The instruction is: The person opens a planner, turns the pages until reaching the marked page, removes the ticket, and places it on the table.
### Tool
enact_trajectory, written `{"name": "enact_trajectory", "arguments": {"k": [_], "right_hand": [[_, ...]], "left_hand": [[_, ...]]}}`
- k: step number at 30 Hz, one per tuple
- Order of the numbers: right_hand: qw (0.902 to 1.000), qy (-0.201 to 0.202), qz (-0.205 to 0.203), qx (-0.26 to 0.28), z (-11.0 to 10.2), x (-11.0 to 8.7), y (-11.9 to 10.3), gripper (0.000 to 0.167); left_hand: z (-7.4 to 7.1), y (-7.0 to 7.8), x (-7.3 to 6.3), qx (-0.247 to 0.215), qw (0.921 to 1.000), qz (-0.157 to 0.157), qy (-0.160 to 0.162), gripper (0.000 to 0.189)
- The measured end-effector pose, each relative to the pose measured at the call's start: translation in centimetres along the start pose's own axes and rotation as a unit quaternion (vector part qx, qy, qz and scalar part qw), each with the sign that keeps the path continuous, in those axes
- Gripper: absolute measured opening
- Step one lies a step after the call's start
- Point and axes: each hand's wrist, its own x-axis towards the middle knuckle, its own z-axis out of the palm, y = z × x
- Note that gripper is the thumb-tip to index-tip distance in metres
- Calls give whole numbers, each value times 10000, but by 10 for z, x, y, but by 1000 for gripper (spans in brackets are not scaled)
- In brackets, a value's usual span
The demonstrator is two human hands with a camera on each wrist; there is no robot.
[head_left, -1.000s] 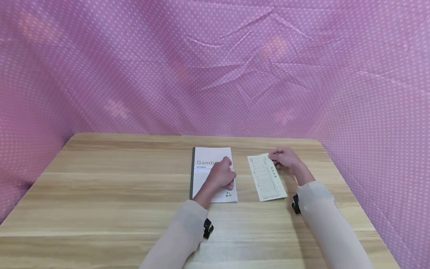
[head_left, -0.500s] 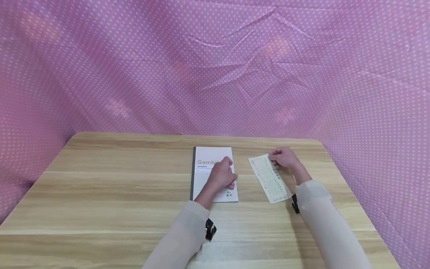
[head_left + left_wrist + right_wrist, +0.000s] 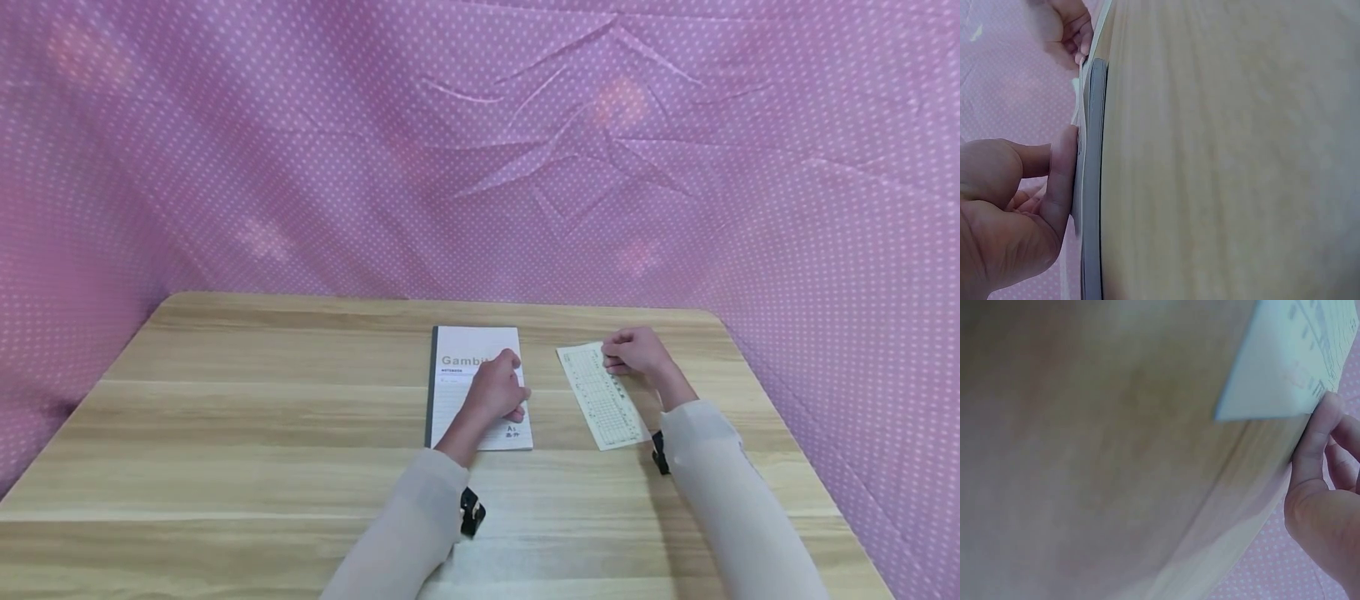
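Observation:
A white notebook (image 3: 452,404) with a dark spine and "Gambi…" lettering lies on the table, slightly right of the middle in the head view. Over its right half rests my left hand (image 3: 493,388); in the left wrist view its thumb (image 3: 1060,181) touches the cover near the grey-looking edge. To the notebook's right is a pale green printed paper slip (image 3: 604,402), set at a slant. My right hand (image 3: 637,350) pinches its upper right edge between thumb and fingers. Whether the slip touches the table all along, I cannot tell.
The wooden table (image 3: 225,417) has rounded far corners. A pink dotted curtain (image 3: 375,167) hangs behind it and along both sides. Small black devices sit under both wrists, the left device (image 3: 471,512) below the notebook and the right device (image 3: 660,454) beside the slip.
The right hand has turned the slip slightly, its lower end swinging right, then shifting a little up. The left hand stays on the notebook.

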Motion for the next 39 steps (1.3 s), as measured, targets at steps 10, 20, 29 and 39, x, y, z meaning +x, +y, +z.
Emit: {"name": "enact_trajectory", "arguments": {"k": [10,20,29,39], "right_hand": [[10000,20,55,-44,-1,1,-2,26],[9998,165,39,-65,2,3,-3,17],[9982,399,154,421,5,-4,-13,27],[9964,282,-510,-614,12,-15,-36,31]], "left_hand": [[-1,1,1,18,10000,-8,-56,52],[-3,1,1,-184,9998,-34,-65,52],[-5,3,1,-141,9998,-129,-109,61],[-15,10,-8,-23,9987,504,-72,50]]}}
